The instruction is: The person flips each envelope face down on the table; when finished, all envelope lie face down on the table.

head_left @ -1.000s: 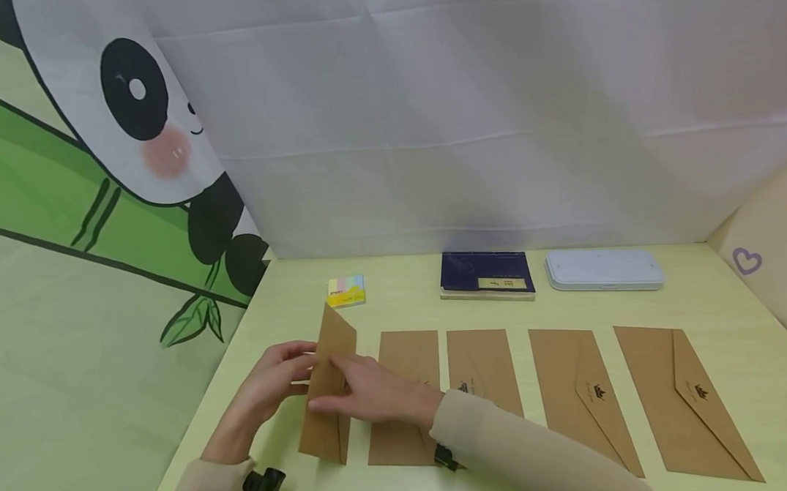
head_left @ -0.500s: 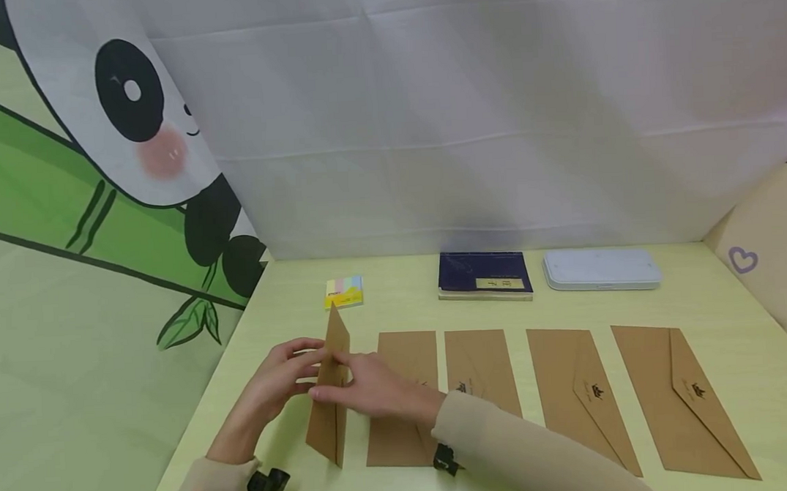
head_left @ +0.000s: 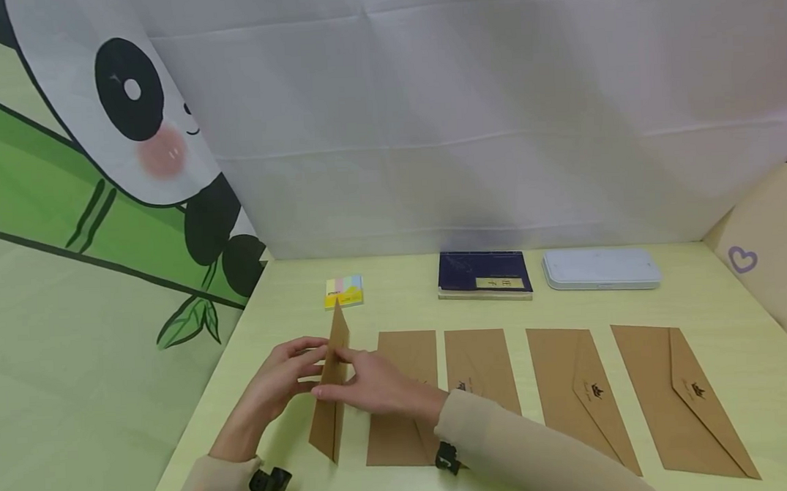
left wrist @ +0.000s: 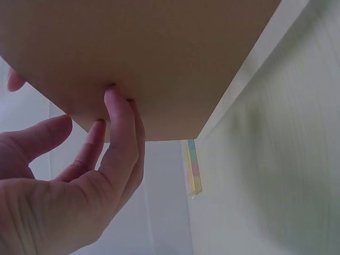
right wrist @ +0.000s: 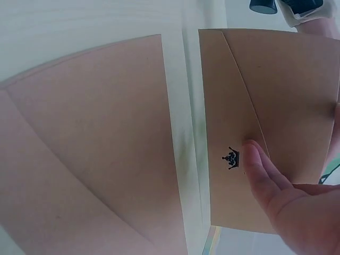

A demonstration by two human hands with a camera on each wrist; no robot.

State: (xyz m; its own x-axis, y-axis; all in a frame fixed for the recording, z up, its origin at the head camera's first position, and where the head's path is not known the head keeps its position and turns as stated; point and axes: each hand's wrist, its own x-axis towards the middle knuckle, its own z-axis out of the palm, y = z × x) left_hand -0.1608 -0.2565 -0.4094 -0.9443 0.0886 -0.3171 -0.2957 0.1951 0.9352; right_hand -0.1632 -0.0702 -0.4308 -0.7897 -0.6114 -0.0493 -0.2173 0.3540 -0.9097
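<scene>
A brown kraft envelope point(head_left: 330, 402) stands on edge between my hands over the left of the table. My right hand point(head_left: 376, 382) pinches it, its fingertips on the flap side by the crown print point(right wrist: 231, 158) and the thumb at the upper edge. On the plain back, my left hand point(head_left: 277, 375) presses with extended fingertips point(left wrist: 114, 98); its thumb is apart from the paper's face. To the right lie more kraft envelopes in a row: one point(head_left: 405, 355) partly under my right hand, one point(head_left: 474, 352) partly covered by the sleeve, then two more point(head_left: 560, 377) point(head_left: 677, 401).
Along the back of the table point(head_left: 290, 301) sit a pack of sticky notes point(head_left: 344, 290), a dark blue notebook point(head_left: 483, 271) and a pale blue flat case point(head_left: 601, 269). A white cloth point(head_left: 428, 127) hangs behind them, with a panda-print cloth point(head_left: 102, 214) at left.
The held envelope has turned more edge-on to the head view, showing less of its flap side. Both hands have shifted slightly right; the other envelopes lie unmoved.
</scene>
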